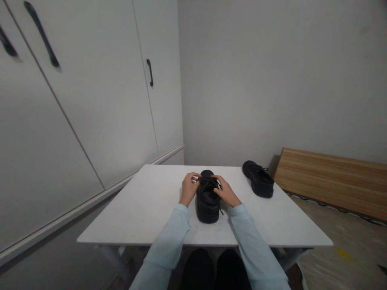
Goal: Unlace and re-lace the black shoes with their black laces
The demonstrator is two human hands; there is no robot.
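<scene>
A black lace-up shoe (207, 207) stands on the white table in front of me, its toe pointing away and its heel toward me. My left hand (189, 187) is at the left side of the laces, thumb and fingers pinched on a thin black lace. On the right side of the shoe, my right hand (226, 191) has its fingers bent at the laces and its thumb near the shoe opening; what it grips is too small to make out. One lace end hangs down by the heel's right side.
A second black shoe (260, 180) sits at the table's back right. The white table (145, 209) has its front edge close to my legs. White cabinets (115, 100) line the left, and a wooden board (329, 177) leans at the right.
</scene>
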